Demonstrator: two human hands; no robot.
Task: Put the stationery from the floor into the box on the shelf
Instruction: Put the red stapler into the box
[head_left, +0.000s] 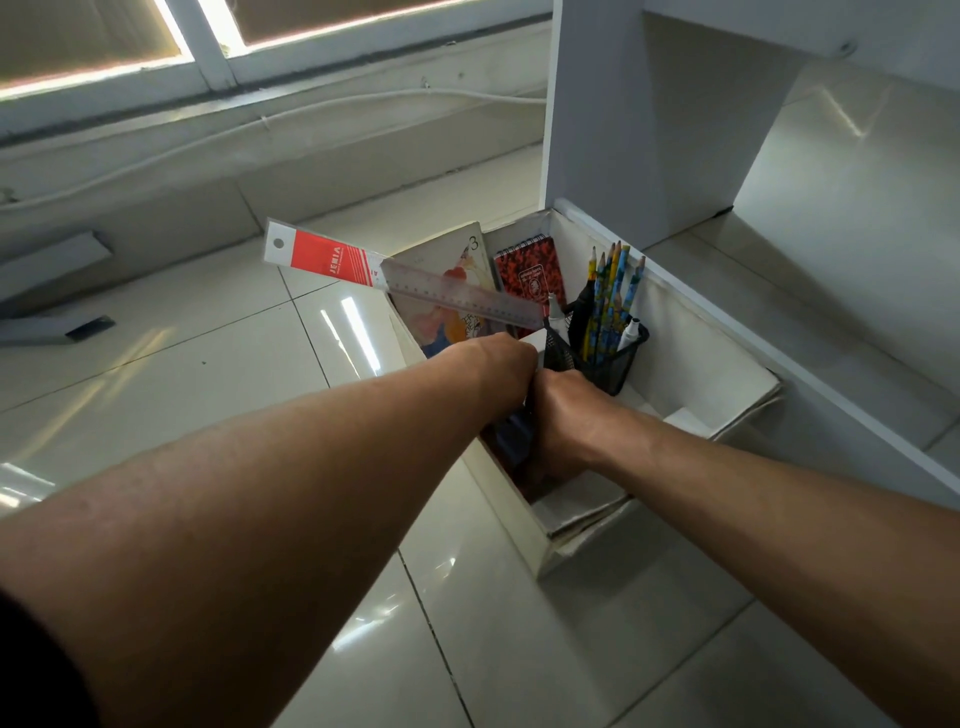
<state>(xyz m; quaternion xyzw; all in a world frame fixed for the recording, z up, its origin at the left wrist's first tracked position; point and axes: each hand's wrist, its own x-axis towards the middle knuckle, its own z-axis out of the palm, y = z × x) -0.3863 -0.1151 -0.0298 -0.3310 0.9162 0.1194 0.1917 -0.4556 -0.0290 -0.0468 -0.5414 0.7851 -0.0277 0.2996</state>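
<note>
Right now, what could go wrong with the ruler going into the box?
1. The ruler lies slanted across the box; its far end sticks out past the rim and may catch.
2. Its near end is beside the pencil cup and could tip it.
3. Left hand and right hand crowd together inside.

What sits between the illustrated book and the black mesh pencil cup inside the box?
In the head view, a red spiral notepad stands between the book and the pencil cup. The ruler crosses in front of them.
</note>
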